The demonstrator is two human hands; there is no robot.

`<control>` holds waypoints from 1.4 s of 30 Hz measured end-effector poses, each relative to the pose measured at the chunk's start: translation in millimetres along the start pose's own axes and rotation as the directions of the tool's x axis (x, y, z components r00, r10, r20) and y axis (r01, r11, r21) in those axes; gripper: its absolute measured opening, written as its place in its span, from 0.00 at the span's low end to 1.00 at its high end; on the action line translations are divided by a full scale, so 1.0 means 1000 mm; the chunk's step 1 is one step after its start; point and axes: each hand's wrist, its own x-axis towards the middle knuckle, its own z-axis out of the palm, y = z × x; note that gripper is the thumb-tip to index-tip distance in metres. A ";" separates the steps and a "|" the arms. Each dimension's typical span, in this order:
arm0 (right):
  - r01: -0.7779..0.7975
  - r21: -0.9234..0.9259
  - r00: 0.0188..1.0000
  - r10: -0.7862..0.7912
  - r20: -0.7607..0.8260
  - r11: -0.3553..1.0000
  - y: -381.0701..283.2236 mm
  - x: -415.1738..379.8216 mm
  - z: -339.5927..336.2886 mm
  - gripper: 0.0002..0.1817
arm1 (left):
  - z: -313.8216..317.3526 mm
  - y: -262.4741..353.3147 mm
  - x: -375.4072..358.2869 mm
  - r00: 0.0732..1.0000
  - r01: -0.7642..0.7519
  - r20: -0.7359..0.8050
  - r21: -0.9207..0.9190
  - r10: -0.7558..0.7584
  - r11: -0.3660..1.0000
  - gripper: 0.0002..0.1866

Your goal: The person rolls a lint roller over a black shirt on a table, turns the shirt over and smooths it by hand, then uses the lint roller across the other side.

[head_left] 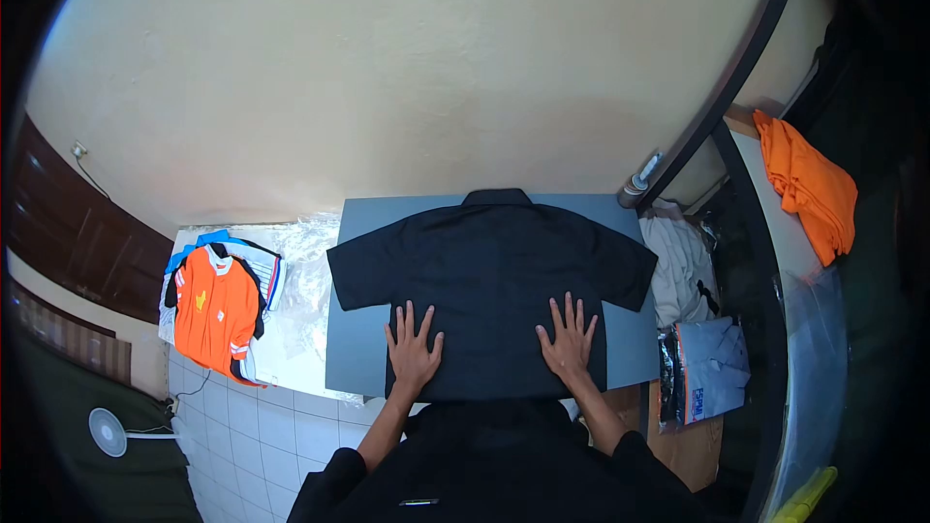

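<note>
A black short-sleeved shirt (494, 281) lies spread out on a grey table (363, 353), its collar toward the wall and its sleeves out to both sides. My left hand (415, 349) rests flat on the lower left part of the shirt, fingers apart. On the lower right part lies my right hand (569, 341), also flat with its fingers spread. Neither hand grips the cloth.
Orange and white shirts (218, 305) and clear plastic (308, 281) lie on a white surface at the left. A bottle (635, 189) stands at the table's back right corner. Further right are grey clothes (678, 271), a packed shirt (712, 368) and folded orange cloth (804, 179).
</note>
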 end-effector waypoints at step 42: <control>0.431 0.122 0.897 -0.439 0.048 0.894 -0.134 0.128 0.056 0.35 | 0.075 0.010 0.319 0.993 -0.024 -0.115 -0.077 0.015 0.997 0.11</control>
